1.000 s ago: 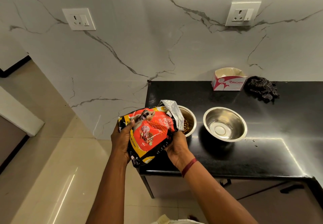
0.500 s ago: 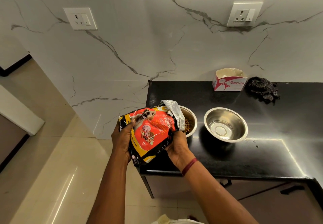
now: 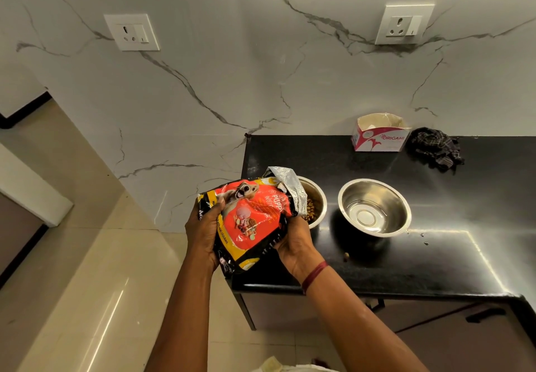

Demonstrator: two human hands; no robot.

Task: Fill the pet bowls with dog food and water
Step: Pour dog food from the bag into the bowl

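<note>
A: Where's the dog food bag (image 3: 251,221)?

B: Held over the near left corner of the black countertop (image 3: 435,261), tilted — its torn silver mouth leans right, over the rim of the left steel bowl (image 3: 314,200).

A: And the grip?

B: Both hands are closed on it. The left hand (image 3: 204,234) wraps the bag's left edge, thumb across the printed front. The right hand (image 3: 293,241) clasps the lower right edge from beneath, a red thread band at that wrist.

A: Anything in the bowl?

B: Brown kibble (image 3: 310,210) shows inside, just below the bag's opening; the bag hides most of that bowl. One loose piece (image 3: 346,254) lies on the counter, nearer than the bowls.

A: The other bowl?

B: The right steel bowl (image 3: 374,207) stands just beside the first, apart from the bag — I can't tell whether it holds water.

A: Farther back?

B: An open tissue box (image 3: 378,136) against the marble wall (image 3: 232,81), with a dark checked cloth (image 3: 435,149) just right of it.
</note>
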